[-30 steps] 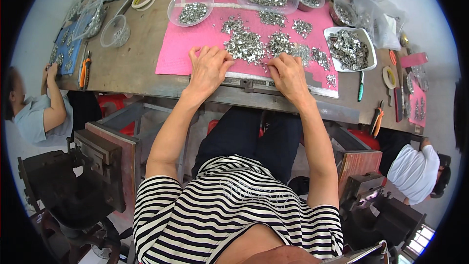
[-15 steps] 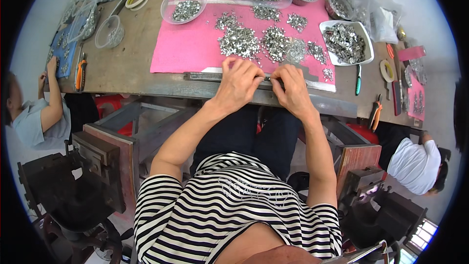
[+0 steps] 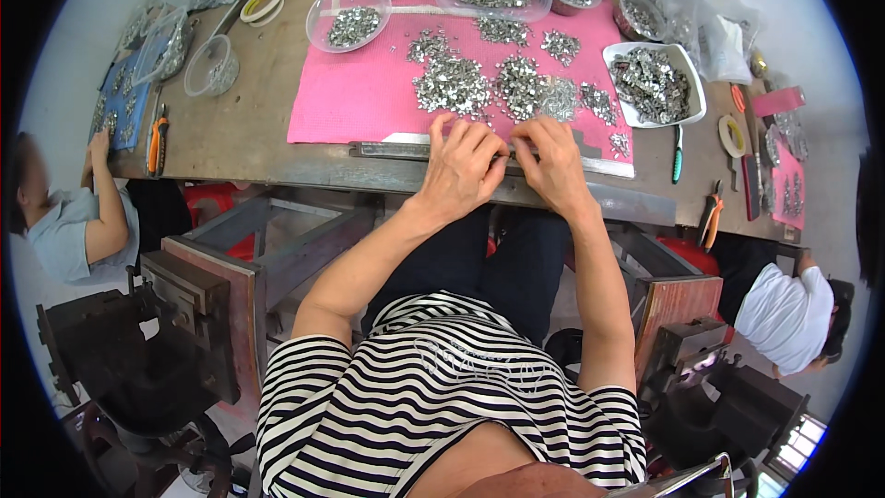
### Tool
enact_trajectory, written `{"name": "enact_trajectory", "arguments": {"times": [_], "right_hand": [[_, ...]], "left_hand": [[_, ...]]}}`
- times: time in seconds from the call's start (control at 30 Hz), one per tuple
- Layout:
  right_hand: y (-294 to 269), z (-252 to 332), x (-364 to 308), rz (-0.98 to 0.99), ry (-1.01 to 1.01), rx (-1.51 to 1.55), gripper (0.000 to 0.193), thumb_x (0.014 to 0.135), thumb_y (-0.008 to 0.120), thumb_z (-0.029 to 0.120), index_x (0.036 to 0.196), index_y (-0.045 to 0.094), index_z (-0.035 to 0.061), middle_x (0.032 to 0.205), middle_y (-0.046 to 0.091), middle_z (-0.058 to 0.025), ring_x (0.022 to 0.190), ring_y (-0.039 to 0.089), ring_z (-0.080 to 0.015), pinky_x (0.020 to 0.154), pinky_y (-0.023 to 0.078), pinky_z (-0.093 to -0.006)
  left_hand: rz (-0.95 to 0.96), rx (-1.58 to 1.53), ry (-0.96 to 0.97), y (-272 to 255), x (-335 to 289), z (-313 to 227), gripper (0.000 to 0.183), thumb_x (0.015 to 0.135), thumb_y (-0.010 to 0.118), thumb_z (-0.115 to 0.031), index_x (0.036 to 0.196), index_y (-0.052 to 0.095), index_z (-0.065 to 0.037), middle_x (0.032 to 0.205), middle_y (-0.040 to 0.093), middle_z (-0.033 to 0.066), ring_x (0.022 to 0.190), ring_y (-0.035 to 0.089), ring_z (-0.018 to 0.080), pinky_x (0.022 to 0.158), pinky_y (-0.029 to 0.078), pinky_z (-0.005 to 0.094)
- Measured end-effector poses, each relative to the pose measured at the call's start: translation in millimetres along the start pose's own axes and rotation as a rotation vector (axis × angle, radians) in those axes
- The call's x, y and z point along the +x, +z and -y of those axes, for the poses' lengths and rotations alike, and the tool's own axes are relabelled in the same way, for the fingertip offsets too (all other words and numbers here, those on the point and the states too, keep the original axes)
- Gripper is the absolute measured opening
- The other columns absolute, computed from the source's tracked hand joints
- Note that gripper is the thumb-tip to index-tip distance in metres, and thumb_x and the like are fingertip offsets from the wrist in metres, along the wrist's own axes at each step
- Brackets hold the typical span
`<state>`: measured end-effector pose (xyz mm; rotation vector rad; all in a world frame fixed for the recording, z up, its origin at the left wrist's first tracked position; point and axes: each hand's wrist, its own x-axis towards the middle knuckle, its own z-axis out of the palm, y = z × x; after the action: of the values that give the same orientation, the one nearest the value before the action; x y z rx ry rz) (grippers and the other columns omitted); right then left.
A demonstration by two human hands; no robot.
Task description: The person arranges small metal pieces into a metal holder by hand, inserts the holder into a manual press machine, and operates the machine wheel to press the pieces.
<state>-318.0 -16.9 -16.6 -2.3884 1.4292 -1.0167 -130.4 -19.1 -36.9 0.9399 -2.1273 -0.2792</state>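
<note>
At the near edge of the workbench, my left hand (image 3: 464, 164) and my right hand (image 3: 551, 164) are close together, fingertips almost meeting. Both have thumb and fingers pinched; whatever lies between them is too small or hidden to make out. Beneath them runs a long, narrow metal bar (image 3: 392, 150) along the front of a pink mat (image 3: 341, 92). Just beyond my fingers lie heaps of small shiny metal pieces (image 3: 452, 86), with a paler, wire-like heap (image 3: 558, 98) to the right.
Beyond the mat's heaps stand a clear plastic bowl (image 3: 318, 23) and a clear tub (image 3: 530, 5). To the right are a white dish (image 3: 698, 83), a green-handled tool (image 3: 678, 159) and orange-handled pliers (image 3: 710, 219). More pliers (image 3: 159, 140) lie left. Co-workers sit on both sides.
My fingertips have come slightly closer together over the bar, and my left hand has shifted a little rightward. The heaps look the same.
</note>
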Motion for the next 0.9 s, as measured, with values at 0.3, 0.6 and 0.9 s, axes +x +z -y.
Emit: {"name": "enact_trajectory", "arguments": {"times": [0.3, 0.6, 0.9], "right_hand": [[24.9, -7.9, 29.2, -0.037, -0.068, -0.178, 0.011, 0.086, 0.07, 0.005, 0.096, 0.071, 0.0087, 0.085, 0.056, -0.0068, 0.088, 0.058, -0.0264, 0.08, 0.042, -0.0397], [27.2, -9.9, 27.7, -0.024, 0.004, -0.082, 0.012, 0.084, 0.07, 0.003, 0.096, 0.071, 0.0068, 0.085, 0.057, -0.0078, 0.087, 0.059, -0.0268, 0.078, 0.041, -0.0401], [23.8, -9.2, 27.7, 0.045, -0.009, -0.134, 0.009, 0.084, 0.07, 0.007, 0.091, 0.065, 0.0054, 0.086, 0.058, -0.0098, 0.087, 0.06, -0.028, 0.08, 0.041, -0.0402]], "left_hand": [[-0.159, 0.081, -0.198, -25.9, 0.9, 23.1, 0.01, 0.087, 0.073, -0.015, 0.095, 0.068, -0.013, 0.088, 0.066, 0.0003, 0.091, 0.061, 0.0214, 0.105, 0.031, 0.0549], [-0.027, 0.104, -0.188, -31.2, 18.6, 41.4, 0.008, 0.086, 0.075, -0.017, 0.092, 0.071, -0.014, 0.086, 0.065, -0.0012, 0.091, 0.058, 0.0215, 0.101, 0.03, 0.0544], [-0.009, 0.226, -0.068, -14.9, 24.7, 41.7, 0.006, 0.083, 0.077, -0.019, 0.087, 0.075, -0.016, 0.084, 0.061, -0.0005, 0.092, 0.057, 0.0226, 0.1, 0.031, 0.0554]]}}
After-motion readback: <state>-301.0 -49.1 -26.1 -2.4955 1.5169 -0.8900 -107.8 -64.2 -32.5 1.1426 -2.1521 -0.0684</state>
